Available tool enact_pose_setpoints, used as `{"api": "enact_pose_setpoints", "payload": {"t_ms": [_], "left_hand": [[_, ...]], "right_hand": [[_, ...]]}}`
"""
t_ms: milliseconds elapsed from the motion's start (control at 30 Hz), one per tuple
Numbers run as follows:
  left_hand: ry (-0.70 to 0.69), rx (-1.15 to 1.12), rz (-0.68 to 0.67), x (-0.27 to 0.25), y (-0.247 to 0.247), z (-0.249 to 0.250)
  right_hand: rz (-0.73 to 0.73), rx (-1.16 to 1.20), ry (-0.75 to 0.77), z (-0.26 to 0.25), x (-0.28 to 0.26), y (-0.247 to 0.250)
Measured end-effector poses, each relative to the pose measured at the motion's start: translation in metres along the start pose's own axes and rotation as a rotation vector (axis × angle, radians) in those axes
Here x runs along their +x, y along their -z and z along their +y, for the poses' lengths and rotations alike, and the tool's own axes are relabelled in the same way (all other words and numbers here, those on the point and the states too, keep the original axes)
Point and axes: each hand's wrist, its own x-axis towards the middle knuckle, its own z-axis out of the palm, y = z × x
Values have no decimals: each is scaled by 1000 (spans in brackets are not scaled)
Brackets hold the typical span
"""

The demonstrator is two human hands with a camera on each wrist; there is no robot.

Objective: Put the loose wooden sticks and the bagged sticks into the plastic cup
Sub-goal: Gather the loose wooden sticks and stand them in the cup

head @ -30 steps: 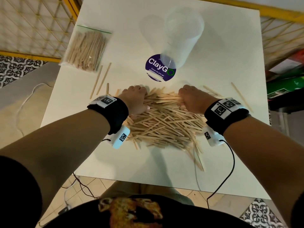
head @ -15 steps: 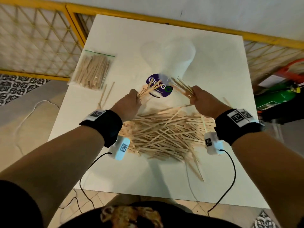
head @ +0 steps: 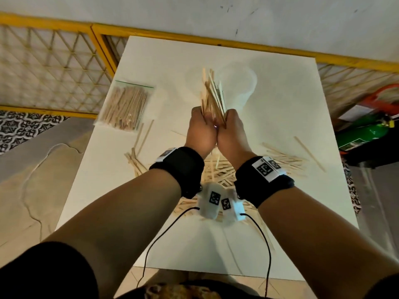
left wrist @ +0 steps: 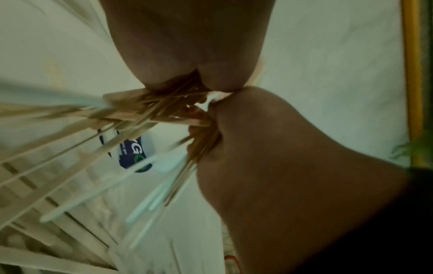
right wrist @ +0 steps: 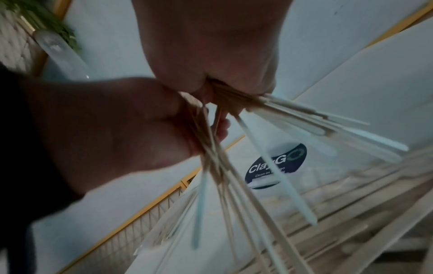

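Both hands are pressed together above the white table (head: pixel 280 93), and between them they grip one upright bundle of loose wooden sticks (head: pixel 212 96). My left hand (head: pixel 199 128) curls round its left side and my right hand (head: pixel 232 128) round its right. The clear plastic cup (head: pixel 239 83) stands just behind and to the right of the bundle. A pile of loose sticks (head: pixel 280 158) lies on the table under my wrists. The bagged sticks (head: pixel 125 106) lie at the far left. In the wrist views the sticks (left wrist: pixel 131 113) (right wrist: pixel 281 115) fan out below the fists.
A round dark "ClayGo" sticker (right wrist: pixel 276 165) is on the table under the hands. A yellow-framed lattice fence (head: pixel 54 67) runs behind and to the left of the table. A green bottle (head: pixel 362 134) lies off the right edge. Wrist-camera cables hang over the near edge.
Each hand lifted a handful of sticks off the pile. The hands then rose and came together, joining the two handfuls into one upright bundle in front of the cup.
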Motion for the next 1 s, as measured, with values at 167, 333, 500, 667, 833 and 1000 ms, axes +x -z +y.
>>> {"api": "enact_pose_setpoints", "payload": {"t_ms": [167,333,500,667,833,1000], "left_hand": [[229,-234,-15,2,-1,9],[409,-521,-76,7,-1,14],[467,-684,-111,7,2,31],[469,-984,-135,15,6,36],[457,-912,-236,13,13,24],[161,-229,-596,0,36,-7]], "right_hand": [[-39,102,4,-5,-6,-4],[-50,259,-31,-7,-7,-13],[-42,451,-123,-15,-9,-13],[-94,580,-143,-13,-12,-13],[-42,382,-139,-14,-1,-13],[-38,534,-122,-14,6,6]]}}
